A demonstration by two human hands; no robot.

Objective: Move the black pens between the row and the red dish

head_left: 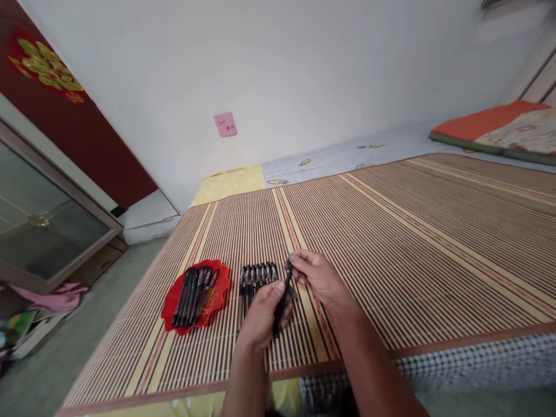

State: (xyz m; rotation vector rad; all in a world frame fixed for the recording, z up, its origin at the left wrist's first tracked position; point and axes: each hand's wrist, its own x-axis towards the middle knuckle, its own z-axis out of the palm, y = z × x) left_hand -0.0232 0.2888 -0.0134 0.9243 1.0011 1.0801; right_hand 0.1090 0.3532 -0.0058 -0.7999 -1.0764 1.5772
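- The black pen point(283, 301) sits between both hands above the striped mat point(391, 243) on the bed, beside the row of pens point(257, 277); a slack pinch could drop it onto that row and scatter it.
- The left hand point(260, 315) wraps the lower barrel, its grip closed on it.
- The right hand point(316, 278) pinches the top end, wrist bent inward.
- More pens point(194, 294) lie on the red plate point(171, 301), further left.

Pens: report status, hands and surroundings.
Left hand and right hand both grip one black pen. Pen row beneath. Red plate of pens left.
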